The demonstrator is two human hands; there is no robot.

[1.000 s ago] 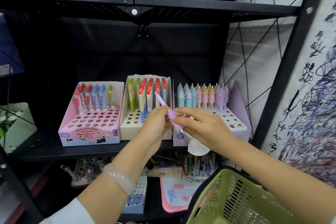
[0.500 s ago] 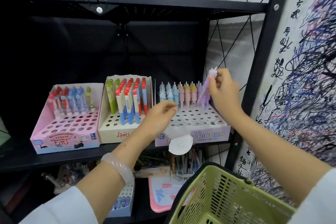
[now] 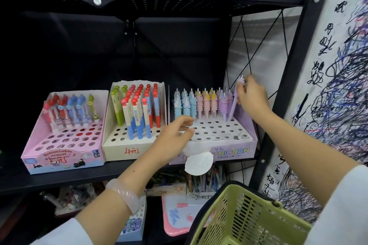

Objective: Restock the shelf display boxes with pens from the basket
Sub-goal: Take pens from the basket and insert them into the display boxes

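Note:
Three display boxes stand on the black shelf: a pink one [image 3: 63,157] at left, a cream one [image 3: 123,150] in the middle, a lilac unicorn box [image 3: 231,152] at right. My right hand [image 3: 252,98] pinches a purple unicorn pen [image 3: 235,101] by its top; the pen's lower end reaches the back right holes of the unicorn box, beside the other purple pens. My left hand [image 3: 175,135] rests on the front left part of that box with fingers loosely curled and nothing visible in it. The green basket [image 3: 239,219] hangs at the lower right.
A black shelf post [image 3: 286,77] rises right of the unicorn box, with a scribbled paper wall [image 3: 342,85] beyond it. A white round tag [image 3: 198,164] hangs from the unicorn box front. The shelf below holds more stationery and a pink board [image 3: 175,217].
My right hand carried the purple pen from between both hands up to the back right of the unicorn box and lowered it there. My left hand let go and settled on the box front.

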